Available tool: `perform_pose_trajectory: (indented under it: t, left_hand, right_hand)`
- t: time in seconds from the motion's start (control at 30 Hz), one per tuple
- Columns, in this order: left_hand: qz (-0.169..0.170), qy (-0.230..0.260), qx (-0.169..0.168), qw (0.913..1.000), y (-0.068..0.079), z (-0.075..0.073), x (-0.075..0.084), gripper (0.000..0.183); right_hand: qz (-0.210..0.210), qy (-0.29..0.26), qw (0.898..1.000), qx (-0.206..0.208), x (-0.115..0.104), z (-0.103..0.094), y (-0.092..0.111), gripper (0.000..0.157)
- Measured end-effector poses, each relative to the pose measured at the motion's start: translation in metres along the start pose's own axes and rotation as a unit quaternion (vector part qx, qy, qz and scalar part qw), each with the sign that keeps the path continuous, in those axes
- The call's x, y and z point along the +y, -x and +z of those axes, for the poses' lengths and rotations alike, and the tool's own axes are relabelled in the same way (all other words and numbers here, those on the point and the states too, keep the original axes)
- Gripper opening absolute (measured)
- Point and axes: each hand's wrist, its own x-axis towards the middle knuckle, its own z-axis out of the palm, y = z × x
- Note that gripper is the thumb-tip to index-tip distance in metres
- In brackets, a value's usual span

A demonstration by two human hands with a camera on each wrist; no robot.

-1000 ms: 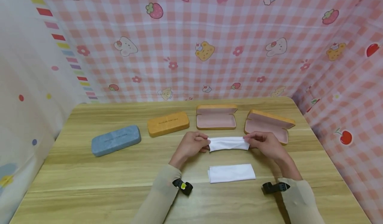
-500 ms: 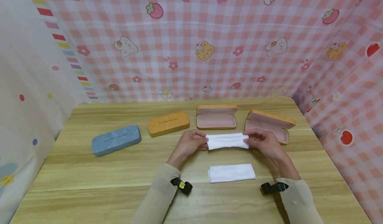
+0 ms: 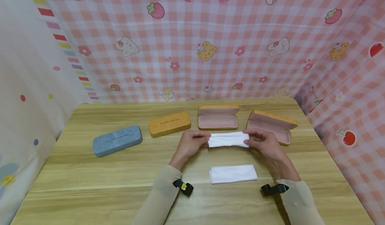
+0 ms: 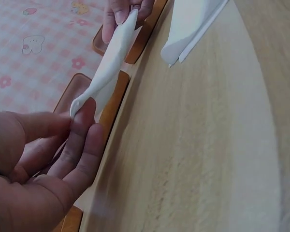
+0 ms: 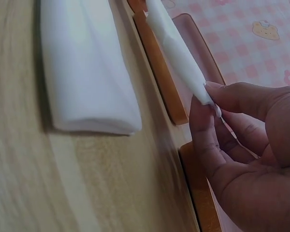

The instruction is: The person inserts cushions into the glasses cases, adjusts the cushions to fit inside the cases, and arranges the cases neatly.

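Observation:
A folded white cloth (image 3: 228, 139) is stretched level between both hands, raised off the table. My left hand (image 3: 191, 145) pinches its left end between thumb and fingers; my right hand (image 3: 264, 144) pinches the right end. In the left wrist view the held cloth (image 4: 108, 60) bows in a narrow strip, its layers parting slightly underneath. Just behind it stands an orange glasses case (image 3: 218, 121), lid up, with a pink lining. A second orange glasses case (image 3: 270, 126), also lid up, is partly hidden by my right hand. Another folded white cloth (image 3: 233, 174) lies flat nearer the front.
To the left are a closed orange glasses case (image 3: 169, 124) and a closed blue glasses case (image 3: 117, 140), both angled on the wooden table (image 3: 99, 188). A pink checked curtain (image 3: 180, 68) hangs behind the table, with more fabric at both sides.
Both hands have lifted the held cloth slightly away from the front, toward the middle open case. The cloth looks flatter now. The cases and the lying cloth have stayed put.

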Motion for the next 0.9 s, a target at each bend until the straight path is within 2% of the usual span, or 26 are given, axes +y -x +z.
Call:
perform_pose_trajectory:
  t: [0.23, 0.43, 0.67, 0.9]
  left_hand:
    - [-0.01, -0.024, -0.002, 0.9997, 0.002, -0.005, 0.0, 0.021]
    - [0.0, -0.04, -0.011, 0.9991, 0.0, -0.008, 0.003, 0.029]
    - [0.004, -0.065, -0.002, 0.9979, -0.003, -0.01, 0.005, 0.032]
    - [0.0, -0.064, 0.005, 0.9979, -0.005, -0.012, 0.007, 0.037]
  right_hand:
    - [0.016, 0.016, 1.0, 0.008, -0.002, 0.007, 0.0, 0.044]
    - [0.012, 0.033, 0.999, 0.024, -0.005, 0.01, -0.001, 0.043]
    - [0.006, 0.054, 0.998, 0.026, -0.009, 0.013, -0.006, 0.043]
    - [0.007, 0.077, 0.997, 0.03, -0.012, 0.013, -0.011, 0.043]
